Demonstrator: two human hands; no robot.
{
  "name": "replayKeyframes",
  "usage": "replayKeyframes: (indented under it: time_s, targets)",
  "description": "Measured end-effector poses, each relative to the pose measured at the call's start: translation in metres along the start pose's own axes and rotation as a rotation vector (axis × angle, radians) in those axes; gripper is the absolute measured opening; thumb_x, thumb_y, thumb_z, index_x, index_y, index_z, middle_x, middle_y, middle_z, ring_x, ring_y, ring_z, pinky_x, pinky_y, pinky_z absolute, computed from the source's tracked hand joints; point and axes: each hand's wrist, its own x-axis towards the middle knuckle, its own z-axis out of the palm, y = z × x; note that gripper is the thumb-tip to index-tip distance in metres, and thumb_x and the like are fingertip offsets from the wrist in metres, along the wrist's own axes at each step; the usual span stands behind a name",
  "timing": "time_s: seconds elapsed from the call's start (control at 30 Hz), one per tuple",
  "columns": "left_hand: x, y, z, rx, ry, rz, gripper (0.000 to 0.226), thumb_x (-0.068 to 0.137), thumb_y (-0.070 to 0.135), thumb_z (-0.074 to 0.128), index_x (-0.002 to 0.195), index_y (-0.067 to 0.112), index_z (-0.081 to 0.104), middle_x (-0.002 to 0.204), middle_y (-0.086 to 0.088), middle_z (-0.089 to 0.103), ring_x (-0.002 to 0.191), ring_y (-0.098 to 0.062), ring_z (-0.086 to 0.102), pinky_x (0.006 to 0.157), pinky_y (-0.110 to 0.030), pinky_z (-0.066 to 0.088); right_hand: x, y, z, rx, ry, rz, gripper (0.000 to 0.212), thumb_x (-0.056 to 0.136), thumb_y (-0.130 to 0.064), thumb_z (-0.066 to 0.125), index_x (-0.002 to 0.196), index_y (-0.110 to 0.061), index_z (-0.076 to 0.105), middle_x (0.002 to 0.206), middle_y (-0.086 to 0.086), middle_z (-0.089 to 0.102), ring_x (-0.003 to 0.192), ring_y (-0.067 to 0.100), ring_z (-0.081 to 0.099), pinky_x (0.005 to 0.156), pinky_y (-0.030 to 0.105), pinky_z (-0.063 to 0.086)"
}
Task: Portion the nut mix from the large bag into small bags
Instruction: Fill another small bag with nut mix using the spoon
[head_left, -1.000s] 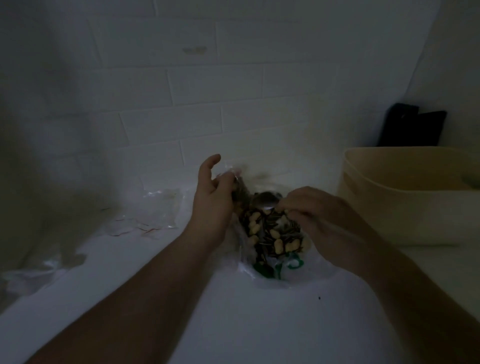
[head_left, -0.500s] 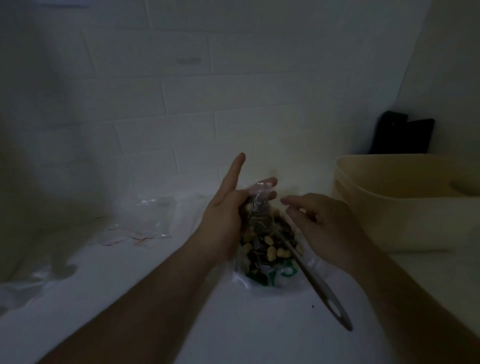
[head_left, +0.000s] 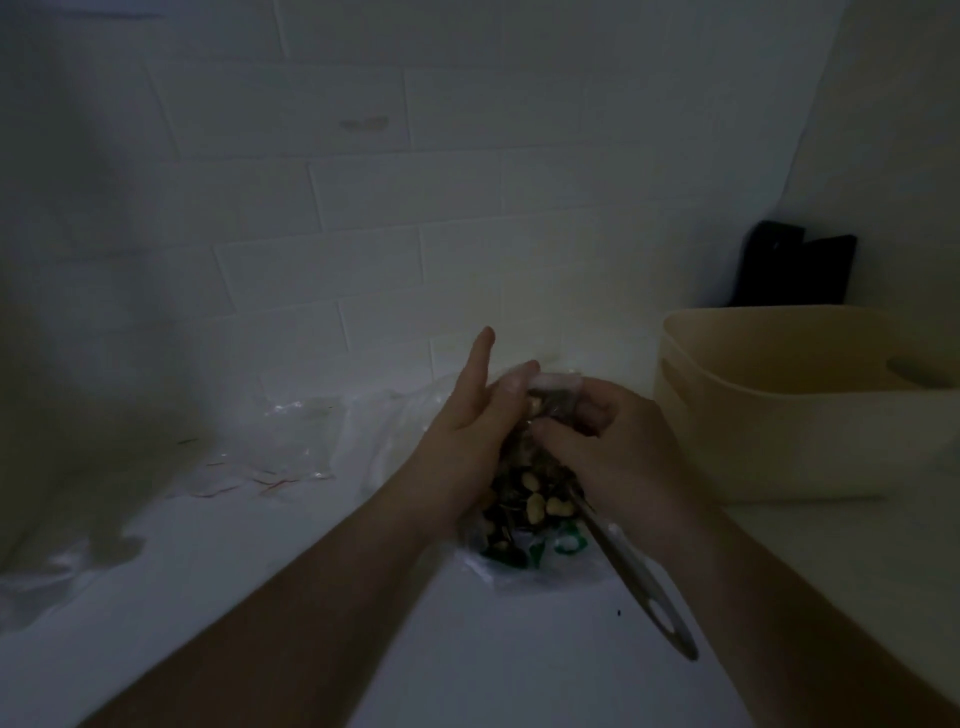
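Hands at the counter's (head_left: 467, 649) middle: left hand (head_left: 467, 431) and right hand (head_left: 613, 447) both pinching small bag (head_left: 553, 389), fingers curled.

Both forearms are bare up to the frame's lower edge, with no sleeve, watch or bracelet showing; the left hand (head_left: 470, 431) and right hand (head_left: 618, 457) are gloveless, ringless as far as the dim light lets one tell

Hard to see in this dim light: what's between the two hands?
In the head view, a small bag of nut mix sits between the left hand and right hand, both pinching it.
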Motion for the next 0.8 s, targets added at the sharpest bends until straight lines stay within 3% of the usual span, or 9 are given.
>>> replayKeyframes:
  time_s: [0.03, 0.1, 0.17, 0.27, 0.43, 0.5, 0.7, 0.8]
  targets:
    - [0.0, -0.001, -0.002, 0.036, -0.008, -0.015, 0.069, 0.093, 0.065, 0.061, 0.155, 0.047, 0.04, 0.138, 0.016, 0.067, 0.128, -0.006, 0.063, 0.114, -0.04, 0.047, 0.001, 0.0, -0.002, 0.044, 0.012, 0.027, 0.023, 0.091, -0.024, 0.076, 0.112, -0.034, 0.076, 0.098, -0.017, 0.079, 0.092, 0.001, 0.075, 0.089, 0.037, 0.062]
    - [0.001, -0.002, -0.003, 0.097, -0.056, -0.005, 0.046, 0.098, 0.043, 0.067, 0.14, 0.024, 0.063, 0.127, 0.001, 0.074, 0.119, -0.017, 0.07, 0.108, -0.041, 0.052, 0.002, 0.002, -0.005, 0.093, 0.0, 0.052, 0.017, 0.091, -0.029, 0.078, 0.107, -0.03, 0.078, 0.096, -0.013, 0.08, 0.091, 0.006, 0.076, 0.09, 0.042, 0.062]
    - [0.001, -0.005, -0.004, 0.121, -0.089, 0.048, 0.032, 0.099, 0.017, 0.07, 0.131, 0.012, 0.068, 0.121, -0.008, 0.076, 0.117, -0.025, 0.071, 0.103, -0.039, 0.056, 0.003, 0.003, -0.006, 0.098, 0.001, 0.042, 0.015, 0.092, -0.025, 0.077, 0.105, -0.03, 0.079, 0.096, -0.012, 0.08, 0.092, 0.007, 0.076, 0.093, 0.044, 0.061]
    - [0.003, -0.008, -0.006, 0.116, -0.098, 0.083, 0.04, 0.093, 0.003, 0.072, 0.133, 0.006, 0.065, 0.123, -0.012, 0.075, 0.117, -0.025, 0.071, 0.097, -0.03, 0.057, 0.005, 0.008, -0.008, 0.111, -0.013, 0.027, 0.02, 0.092, -0.016, 0.075, 0.107, -0.028, 0.079, 0.1, -0.009, 0.08, 0.098, 0.01, 0.076, 0.098, 0.046, 0.058]
    - [0.005, -0.009, -0.007, 0.077, -0.095, 0.098, 0.038, 0.094, 0.0, 0.071, 0.132, 0.002, 0.065, 0.124, -0.016, 0.073, 0.119, -0.033, 0.07, 0.1, -0.039, 0.057, 0.009, 0.013, -0.01, 0.221, -0.076, 0.048, 0.025, 0.087, -0.033, 0.078, 0.111, -0.026, 0.08, 0.107, 0.003, 0.08, 0.103, 0.025, 0.076, 0.097, 0.055, 0.057]
    - [0.006, -0.011, -0.007, 0.062, -0.072, 0.072, 0.035, 0.095, 0.007, 0.073, 0.129, 0.005, 0.067, 0.123, -0.016, 0.073, 0.117, -0.035, 0.07, 0.1, -0.048, 0.057, 0.01, 0.014, -0.011, 0.197, -0.017, 0.045, 0.015, 0.09, -0.029, 0.077, 0.105, -0.026, 0.08, 0.102, 0.001, 0.08, 0.096, 0.023, 0.077, 0.092, 0.055, 0.06]
    - [0.002, -0.006, -0.001, 0.022, 0.013, -0.035, 0.016, 0.097, 0.015, 0.072, 0.111, 0.009, 0.077, 0.103, -0.015, 0.079, 0.098, -0.033, 0.076, 0.091, -0.046, 0.062, 0.011, 0.013, -0.009, 0.081, 0.14, 0.039, 0.004, 0.092, -0.026, 0.076, 0.094, -0.029, 0.077, 0.09, -0.01, 0.079, 0.083, 0.007, 0.075, 0.075, 0.035, 0.061]
    - [0.003, -0.007, -0.002, 0.044, 0.049, -0.026, 0.014, 0.096, 0.016, 0.073, 0.107, 0.009, 0.078, 0.098, -0.012, 0.08, 0.094, -0.03, 0.078, 0.089, -0.042, 0.063, 0.011, 0.013, -0.008, 0.084, 0.141, 0.045, 0.004, 0.092, -0.026, 0.076, 0.092, -0.03, 0.076, 0.09, -0.009, 0.079, 0.085, 0.01, 0.076, 0.08, 0.042, 0.063]
